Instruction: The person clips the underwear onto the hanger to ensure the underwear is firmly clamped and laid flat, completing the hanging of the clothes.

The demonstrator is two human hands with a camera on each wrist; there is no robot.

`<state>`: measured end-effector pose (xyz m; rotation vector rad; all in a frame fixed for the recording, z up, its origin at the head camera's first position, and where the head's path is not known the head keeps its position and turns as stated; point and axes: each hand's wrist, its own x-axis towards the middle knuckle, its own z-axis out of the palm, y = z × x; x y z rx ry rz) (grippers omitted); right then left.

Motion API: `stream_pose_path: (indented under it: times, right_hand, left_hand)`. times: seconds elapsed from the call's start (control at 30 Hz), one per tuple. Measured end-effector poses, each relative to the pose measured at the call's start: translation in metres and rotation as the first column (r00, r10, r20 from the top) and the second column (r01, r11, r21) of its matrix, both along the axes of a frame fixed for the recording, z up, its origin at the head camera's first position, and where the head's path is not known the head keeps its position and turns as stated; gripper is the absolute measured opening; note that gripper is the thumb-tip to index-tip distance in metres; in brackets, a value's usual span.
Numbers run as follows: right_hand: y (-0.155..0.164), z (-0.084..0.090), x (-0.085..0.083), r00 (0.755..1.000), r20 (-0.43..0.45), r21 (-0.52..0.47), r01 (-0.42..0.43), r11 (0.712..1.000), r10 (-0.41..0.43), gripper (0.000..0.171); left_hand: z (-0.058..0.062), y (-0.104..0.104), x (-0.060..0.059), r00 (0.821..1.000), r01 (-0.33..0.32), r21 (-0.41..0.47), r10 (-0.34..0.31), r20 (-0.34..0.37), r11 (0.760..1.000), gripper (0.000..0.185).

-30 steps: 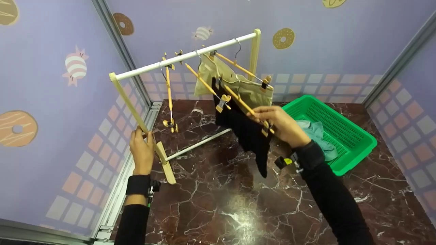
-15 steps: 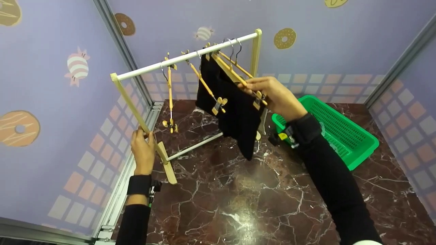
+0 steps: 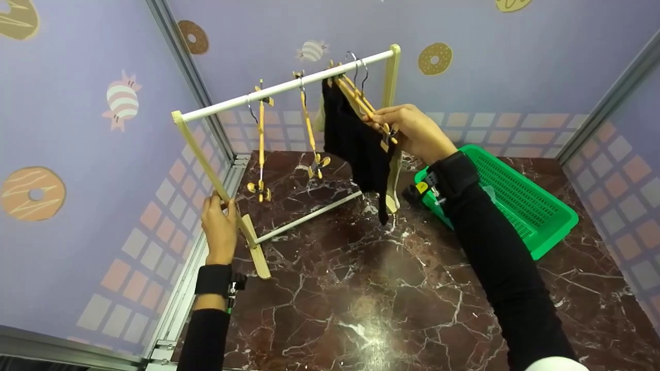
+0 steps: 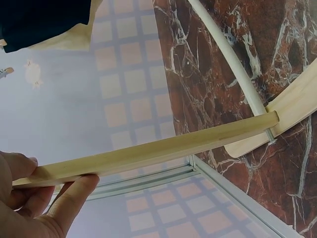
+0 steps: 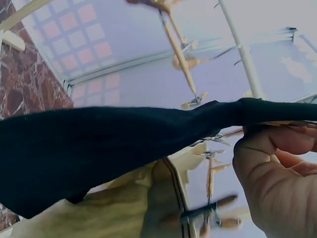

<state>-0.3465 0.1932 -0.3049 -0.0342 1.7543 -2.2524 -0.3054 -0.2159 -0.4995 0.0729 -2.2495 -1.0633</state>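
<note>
**Hanger with black garment now up at the rail**

Since 1.0 s ago my right hand [image 3: 407,131] has carried the wooden clip hanger [image 3: 361,103] up and back from over the green basket [image 3: 536,206]; its hook now sits at the white rail [image 3: 289,85], right end, close to the far upright. Whether the hook is fully seated I can't tell. The beige garment [image 3: 394,183] that was in plain view earlier is now mostly hidden behind the black one.

Right hand: fingers curled round the near end of the hanger bar, gripping it. The right wrist view shows the thumb and fingers closed on the bar with the black garment [image 3: 361,149] stretched across in front.

Black garment: clipped to that hanger, hanging down off the desk [image 3: 361,288], near the right end of the rack, with beige fabric just behind it.

Left hand [image 3: 219,229]: clenched around the slanted wooden leg [image 3: 206,159] of the rack, low down, just above its foot. The left wrist view shows fingers wrapped under the leg.

2 empty clip hangers [image 3: 260,144] hang on the rail to the left, apart from the loaded ones. The basket sits on the desk to the right, partly behind my right sleeve.
</note>
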Motion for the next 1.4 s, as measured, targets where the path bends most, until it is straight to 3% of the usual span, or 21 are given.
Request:
stream_pose_path:
  times: [0.27, 0.5, 0.77, 0.93, 1.17, 1.4]
  right_hand:
    - [0.005, -0.003, -0.011, 0.999, 0.041, -0.117, 0.017, 0.993, -0.012, 0.018]
    - [0.003, -0.003, -0.013, 0.999, -0.035, 0.107, 0.029, 0.994, -0.025, 0.021]
    - [0.000, 0.009, -0.018, 0.999, -0.042, 0.338, -0.005, 0.941, 0.020, 0.035]
    - [-0.004, 0.012, -0.022, 1.000, -0.014, 0.417, -0.012, 0.909, 0.019, 0.033]
    - [-0.004, 0.003, -0.025, 0.999, -0.035, 0.454, -0.013, 0.891, 0.033, 0.030]
    - [-0.008, -0.001, -0.020, 0.978, -0.178, 0.594, 0.018, 0.804, 0.110, 0.028]
  left_hand:
    - [0.000, 0.000, 0.000, 1.000, -0.003, 0.005, 0.004, -0.021, 1.000, 0.037]
    - [-0.001, 0.000, 0.001, 1.000, 0.001, 0.005, -0.001, 0.004, 1.000, 0.036]
    - [-0.002, 0.000, 0.000, 1.000, -0.005, -0.019, 0.005, -0.029, 1.000, 0.036]
    - [-0.003, 0.000, 0.000, 1.000, -0.004, -0.013, 0.004, -0.023, 1.000, 0.040]
    - [-0.003, 0.002, -0.001, 1.000, 0.006, -0.006, -0.006, -0.009, 1.000, 0.038]
    - [-0.003, -0.001, 0.000, 1.000, 0.007, 0.008, -0.007, -0.009, 1.000, 0.042]
